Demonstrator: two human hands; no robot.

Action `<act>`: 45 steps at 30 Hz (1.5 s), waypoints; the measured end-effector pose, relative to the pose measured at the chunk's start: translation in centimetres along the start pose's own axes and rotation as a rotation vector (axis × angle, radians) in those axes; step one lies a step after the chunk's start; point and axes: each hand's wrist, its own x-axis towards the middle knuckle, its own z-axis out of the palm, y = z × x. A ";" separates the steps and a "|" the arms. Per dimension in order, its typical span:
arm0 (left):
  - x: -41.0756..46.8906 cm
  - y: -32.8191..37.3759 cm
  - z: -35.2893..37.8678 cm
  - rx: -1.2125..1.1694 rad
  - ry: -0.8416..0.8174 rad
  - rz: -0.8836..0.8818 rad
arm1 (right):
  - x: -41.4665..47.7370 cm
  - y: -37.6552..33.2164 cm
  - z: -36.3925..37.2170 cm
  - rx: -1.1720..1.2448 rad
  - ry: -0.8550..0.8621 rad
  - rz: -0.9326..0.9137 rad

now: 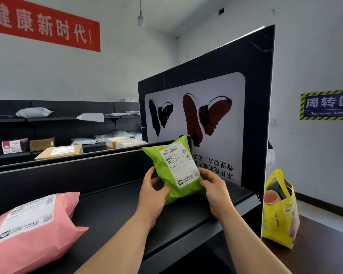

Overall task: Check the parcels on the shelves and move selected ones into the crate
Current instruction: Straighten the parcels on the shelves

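Forearms [115, 242] stretched fwd, left hand [152, 194] & right hand [216, 192] pinch green parcel [162, 165] (label [181, 165] twd cam).

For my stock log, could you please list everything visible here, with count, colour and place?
green parcel: one, green, held over the near shelf
pink parcel: one, pink, lying on the near shelf, left
end panel: one, black with shoe pictures, upright at the shelf's right end
yellow bag: one, yellow, on the table, right
far parcels: several, white, grey, brown, back shelves
banner: one, red, left wall
sign: one, blue, right wall
left hand: one, gripping the green parcel's left side
right hand: one, gripping its right side
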 end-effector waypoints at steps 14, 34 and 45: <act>-0.2 0.1 0.2 0.051 -0.004 0.016 | 0.0 -0.1 -0.1 0.044 0.011 0.004; -0.1 0.2 0.6 0.246 0.114 -0.124 | 0.1 0.2 -0.2 -0.208 0.114 -0.073; -7.2 6.5 -1.8 0.310 0.046 -0.177 | -6.5 -5.3 3.0 -0.453 0.101 -0.226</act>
